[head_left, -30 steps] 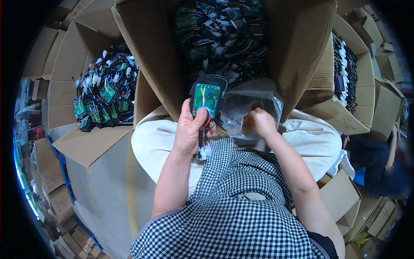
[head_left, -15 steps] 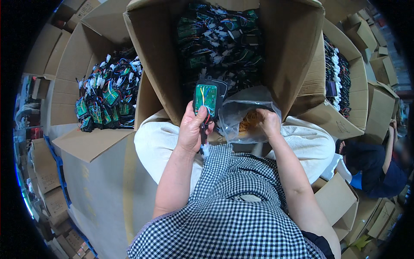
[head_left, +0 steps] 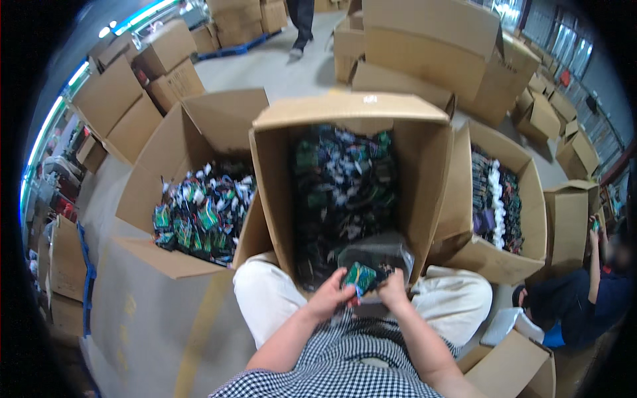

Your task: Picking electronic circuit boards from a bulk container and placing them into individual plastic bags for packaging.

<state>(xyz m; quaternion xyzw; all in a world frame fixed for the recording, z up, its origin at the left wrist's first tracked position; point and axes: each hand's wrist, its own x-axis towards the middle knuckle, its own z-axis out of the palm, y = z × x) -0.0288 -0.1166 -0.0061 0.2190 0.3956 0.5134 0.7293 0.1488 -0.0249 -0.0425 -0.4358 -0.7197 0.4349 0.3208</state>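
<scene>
My left hand grips a green circuit board in a black casing with wires, its thumb resting over the board. Close by on the right, my right hand has its fingers pinched together at the board's right side; what they hold is too small and blurred to make out. A clear plastic bag lies behind both hands, at the mouth of the middle cardboard box. Many similar boards with wires and white connectors fill that box.
A left cardboard box holds a heap of wired boards. The right box holds black units with white connectors in rows. At the far right sits another person; someone's legs stand in the back aisle. Stacked cartons rise behind.
My right hand has come out of the plastic bag of rubber bands and moved left to the board. The view has tilted up, showing more of the room.
</scene>
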